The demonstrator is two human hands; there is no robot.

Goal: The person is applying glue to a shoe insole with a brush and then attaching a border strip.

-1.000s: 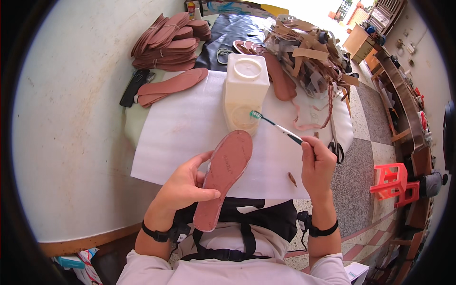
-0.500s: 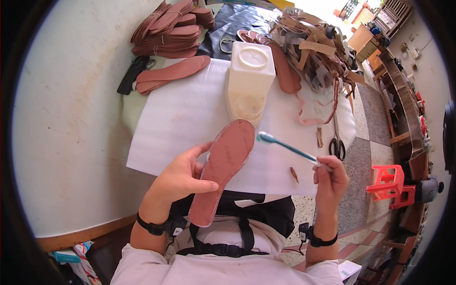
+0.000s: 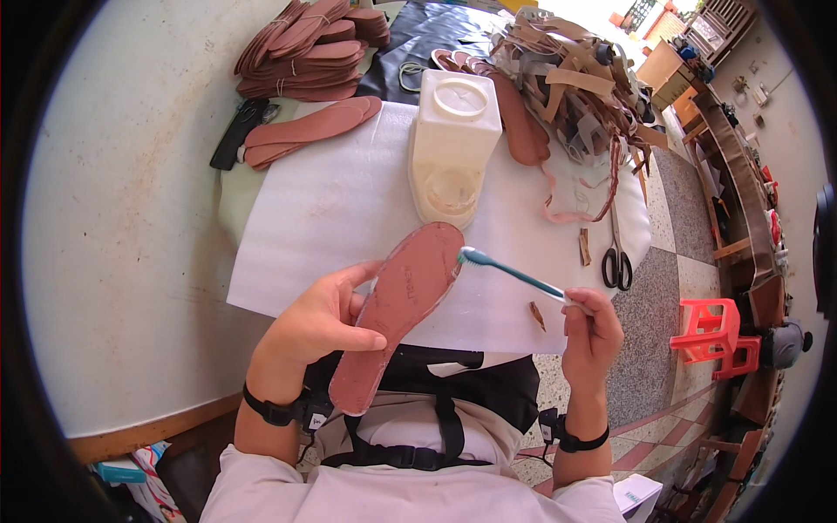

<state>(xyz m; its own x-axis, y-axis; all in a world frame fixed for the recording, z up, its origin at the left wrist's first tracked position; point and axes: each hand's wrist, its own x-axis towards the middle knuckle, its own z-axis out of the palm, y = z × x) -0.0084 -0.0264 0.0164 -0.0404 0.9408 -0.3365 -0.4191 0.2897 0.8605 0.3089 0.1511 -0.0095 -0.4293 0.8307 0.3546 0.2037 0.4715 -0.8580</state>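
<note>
My left hand (image 3: 330, 318) grips a reddish-brown insole (image 3: 403, 301) by its left side, thumb across the face and fingers behind. The insole is tilted, its wide end up, and whitish residue runs along its rim. Between the fingertips of my right hand (image 3: 593, 329) is the handle end of a teal toothbrush (image 3: 516, 275). The brush head meets the insole's right edge near the wide end. Just beyond the insole stands a white plastic container (image 3: 455, 144) with a round opening low on its near side, where a pale substance shows.
Bundled insoles (image 3: 301, 52) are stacked at the far left, with two loose insoles (image 3: 309, 132) in front. A heap of scrap strips (image 3: 567, 83) fills the far right. Black-handled scissors (image 3: 617, 266) lie at the right edge of the white sheet (image 3: 336, 209). A red stool (image 3: 711, 331) stands on the floor.
The toothbrush has moved left, from just off the insole to its right edge. The insole's lower end has swung left, with both hands shifting slightly left.
</note>
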